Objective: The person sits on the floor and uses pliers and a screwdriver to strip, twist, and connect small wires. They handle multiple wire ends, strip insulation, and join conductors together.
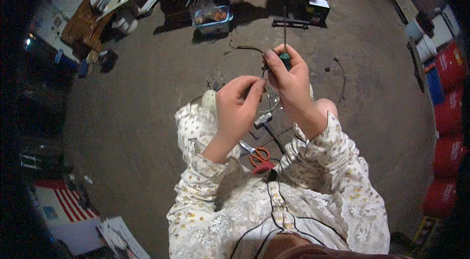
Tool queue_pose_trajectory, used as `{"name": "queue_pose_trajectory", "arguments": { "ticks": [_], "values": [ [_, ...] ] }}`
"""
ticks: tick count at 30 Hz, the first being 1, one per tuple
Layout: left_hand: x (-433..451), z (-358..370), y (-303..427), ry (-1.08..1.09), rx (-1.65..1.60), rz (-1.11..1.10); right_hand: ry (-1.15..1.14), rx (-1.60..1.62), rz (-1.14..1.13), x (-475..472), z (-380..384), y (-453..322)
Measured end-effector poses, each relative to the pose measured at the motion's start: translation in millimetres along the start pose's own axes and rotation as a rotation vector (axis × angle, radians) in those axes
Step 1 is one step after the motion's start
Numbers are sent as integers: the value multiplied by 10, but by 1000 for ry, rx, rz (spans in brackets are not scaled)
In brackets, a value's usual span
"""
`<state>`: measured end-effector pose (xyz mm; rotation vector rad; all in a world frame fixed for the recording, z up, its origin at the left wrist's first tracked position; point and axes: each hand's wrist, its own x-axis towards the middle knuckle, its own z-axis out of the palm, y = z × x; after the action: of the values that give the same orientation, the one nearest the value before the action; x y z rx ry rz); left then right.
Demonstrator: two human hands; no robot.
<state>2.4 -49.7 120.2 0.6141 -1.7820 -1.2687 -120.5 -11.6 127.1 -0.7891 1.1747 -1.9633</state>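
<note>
My right hand (295, 79) holds a screwdriver with a green handle (285, 60), its thin metal shaft (285, 33) pointing away from me. Between that hand's thumb and fingers runs a dark cable (249, 48), one frayed end sticking out to the left. Just below, my left hand (237, 103) pinches the lower part of the cable with thumb and forefinger; the exact grip is partly hidden. On the floor between my legs lie a hammer (271, 132) and scissors with orange handles (260, 156). Thin, pale wire (273, 101) shows behind my hands.
A curved length of cable (344, 79) and a small black piece (327, 69) lie on the floor at right. Ahead stand a blue plastic tub (213, 24) with mixed contents and a black box (317, 11). Red sacks or packages (448, 123) line the right side.
</note>
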Motion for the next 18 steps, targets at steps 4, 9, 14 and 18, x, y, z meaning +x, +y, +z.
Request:
{"name": "queue_pose_trajectory", "arguments": {
  "ticks": [4, 9, 14, 18],
  "values": [
    [338, 200, -263, 40, 129, 187, 58, 12, -9, 410, -75, 155],
    [466, 239, -637, -33, 282, 266, 147, 158, 240, 548, -313, 495],
    [700, 228, -1155, -107, 313, 272, 160, 61, 470, 812, -613, 791],
    [670, -65, -1319, -175, 268, -26, 25, -154, 381, 812, -594, 894]
  ]
}}
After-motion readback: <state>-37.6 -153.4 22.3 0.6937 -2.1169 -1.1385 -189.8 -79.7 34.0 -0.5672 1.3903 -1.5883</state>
